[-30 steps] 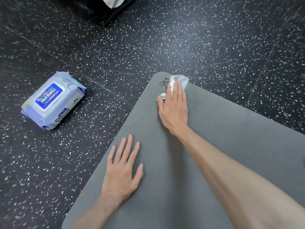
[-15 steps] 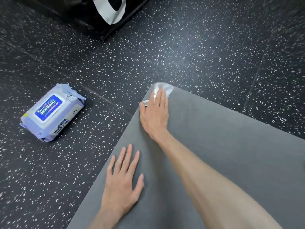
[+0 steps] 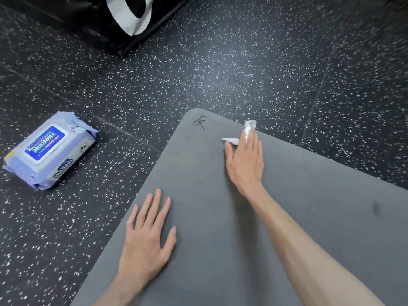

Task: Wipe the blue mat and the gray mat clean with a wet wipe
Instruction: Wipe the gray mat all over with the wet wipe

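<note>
Wet wipe (image 3: 249, 128) — rightward, off corner

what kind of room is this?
Probably a gym or fitness studio: black speckled rubber floor, a gray mat laid on it, and glossy black padded equipment at the top edge.

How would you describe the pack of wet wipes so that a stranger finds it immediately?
Start at the gray mat on the speckled black floor. Left of the mat lies the pack of wet wipes, the only pale lilac thing there, bearing a blue label.
</note>
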